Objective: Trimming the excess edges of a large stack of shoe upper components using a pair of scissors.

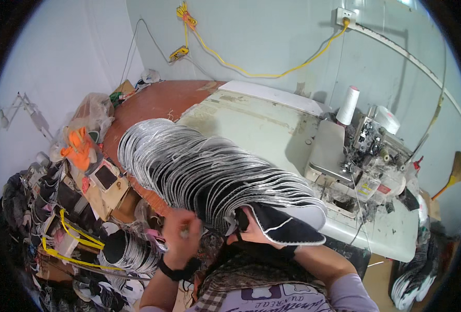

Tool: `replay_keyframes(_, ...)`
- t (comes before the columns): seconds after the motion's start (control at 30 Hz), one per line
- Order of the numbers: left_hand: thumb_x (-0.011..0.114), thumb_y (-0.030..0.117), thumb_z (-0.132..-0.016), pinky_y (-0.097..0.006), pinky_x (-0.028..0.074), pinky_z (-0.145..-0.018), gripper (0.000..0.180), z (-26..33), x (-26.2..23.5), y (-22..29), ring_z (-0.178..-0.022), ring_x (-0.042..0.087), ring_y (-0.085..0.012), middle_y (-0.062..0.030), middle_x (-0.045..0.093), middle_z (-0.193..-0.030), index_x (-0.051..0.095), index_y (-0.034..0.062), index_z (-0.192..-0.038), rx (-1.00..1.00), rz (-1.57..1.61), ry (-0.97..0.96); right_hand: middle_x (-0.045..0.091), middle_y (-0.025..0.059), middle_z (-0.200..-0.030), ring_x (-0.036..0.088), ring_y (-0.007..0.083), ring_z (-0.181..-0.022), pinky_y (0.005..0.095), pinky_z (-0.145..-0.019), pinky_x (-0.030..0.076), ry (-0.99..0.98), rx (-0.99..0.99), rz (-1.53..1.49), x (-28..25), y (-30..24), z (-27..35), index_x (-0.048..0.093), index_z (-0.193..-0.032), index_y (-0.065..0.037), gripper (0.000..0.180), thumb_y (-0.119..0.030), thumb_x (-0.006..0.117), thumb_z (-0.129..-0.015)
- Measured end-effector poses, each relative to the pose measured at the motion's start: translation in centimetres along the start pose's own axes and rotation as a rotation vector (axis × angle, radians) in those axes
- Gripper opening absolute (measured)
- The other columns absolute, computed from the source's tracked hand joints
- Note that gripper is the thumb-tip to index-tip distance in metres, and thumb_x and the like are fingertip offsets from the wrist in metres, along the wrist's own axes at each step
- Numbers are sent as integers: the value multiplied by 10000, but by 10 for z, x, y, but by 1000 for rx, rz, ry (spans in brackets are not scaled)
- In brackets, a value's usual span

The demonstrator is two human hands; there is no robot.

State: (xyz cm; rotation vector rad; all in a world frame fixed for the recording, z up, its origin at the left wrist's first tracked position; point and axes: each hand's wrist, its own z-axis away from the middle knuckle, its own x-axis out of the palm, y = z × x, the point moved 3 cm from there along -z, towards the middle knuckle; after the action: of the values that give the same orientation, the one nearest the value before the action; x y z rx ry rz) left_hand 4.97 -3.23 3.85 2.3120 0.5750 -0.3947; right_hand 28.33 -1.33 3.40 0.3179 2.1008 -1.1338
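A long row of overlapping flat black fabric pieces, their edges stitched in white, slants across the table from far left to near right. At its near right end a single black piece with a white-stitched edge stands out, tilted. My right hand grips near this piece's inner edge; the fabric hides part of its fingers. Beside the row's near left side is my left hand, raised and blurred, its fingers seemingly curled. Whether it holds anything I cannot make out. Black bands circle both wrists.
An overlock sewing machine with a white thread cone stands at the right of the pale tabletop. Left of me are a cluttered shelf, yellow straps and another bundle of pieces. A yellow cord hangs along the wall.
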Motion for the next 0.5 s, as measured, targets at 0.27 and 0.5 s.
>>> replay_keyframes(0.27, 724, -1, -566, -420, 472, -807, 490, -43, 67, 72, -939, 613, -322, -116, 635, -1099, 638, 60, -1045, 362, -104, -175, 569, 173, -1332, 552, 331, -1201, 408, -1036, 407, -63, -92, -221, 9, 51, 66, 510, -1367, -53, 667, -377, 745, -833)
replay_keyframes(0.5, 643, -21, -742, -413, 462, -898, 490, -26, 59, 60, -1024, 603, -236, -77, 582, -1262, 671, 220, -1168, 614, -398, -230, 627, 210, -1123, 639, 378, -1026, 401, -871, 504, -166, 132, -446, -41, 13, 148, 481, -1320, -49, 737, -429, 810, -781)
